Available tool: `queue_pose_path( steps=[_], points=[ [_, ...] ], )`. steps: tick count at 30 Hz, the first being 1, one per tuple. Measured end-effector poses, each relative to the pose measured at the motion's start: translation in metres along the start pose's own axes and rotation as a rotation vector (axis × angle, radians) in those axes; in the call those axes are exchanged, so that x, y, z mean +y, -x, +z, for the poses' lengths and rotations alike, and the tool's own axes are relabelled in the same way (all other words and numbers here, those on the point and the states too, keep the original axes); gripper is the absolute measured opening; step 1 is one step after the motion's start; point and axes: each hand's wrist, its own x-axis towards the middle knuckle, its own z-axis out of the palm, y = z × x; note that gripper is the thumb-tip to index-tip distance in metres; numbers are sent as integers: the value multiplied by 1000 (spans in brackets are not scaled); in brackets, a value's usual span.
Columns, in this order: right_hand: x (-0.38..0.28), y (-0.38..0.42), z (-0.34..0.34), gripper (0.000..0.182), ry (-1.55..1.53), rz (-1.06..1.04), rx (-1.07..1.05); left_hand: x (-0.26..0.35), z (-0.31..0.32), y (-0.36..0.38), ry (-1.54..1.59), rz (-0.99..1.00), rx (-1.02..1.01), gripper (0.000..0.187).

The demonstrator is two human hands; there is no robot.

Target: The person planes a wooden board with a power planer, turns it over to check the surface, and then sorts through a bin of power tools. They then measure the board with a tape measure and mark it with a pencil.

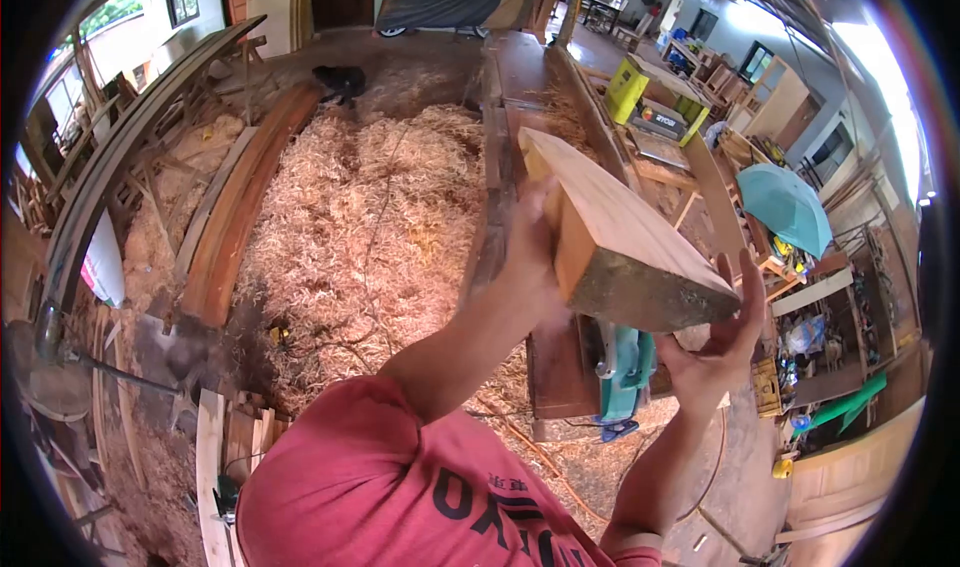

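Note:
A thick wooden plank (640,237) is raised over the workbench, tilted, with its rough dark end toward me. My left hand (535,247) presses against its left side; the fingers are partly hidden and smeared by motion. At the near right corner, my right hand (715,342) supports the plank from below, fingers curved up around its edge. Below the plank, a teal power tool (627,367), partly hidden by it, rests on the brown bench (565,372).
Wood shavings (370,247) cover the floor left of the bench. A long reddish board (250,207) lies beyond them. A black animal (340,80) is at the back. To the right are a lime-green Ryobi machine (655,102), a teal umbrella (785,207) and cluttered shelves (830,387).

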Motion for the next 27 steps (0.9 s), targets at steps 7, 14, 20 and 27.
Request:
queue_pose_path(
  steps=[7,14,20,27],
  points=[
    [-3,15,20,126,-279,245,153,11,-6,-4,-118,60,40,58],
    [-3,17,25,121,-326,247,145,20,-8,-1,-141,-9,-35,59],
    [-4,28,16,105,87,115,15,24,-8,-1,-424,-2,98,67],
    [39,205,48,72,85,435,-173,15,-97,33,-992,-160,322,92]
  ],
)
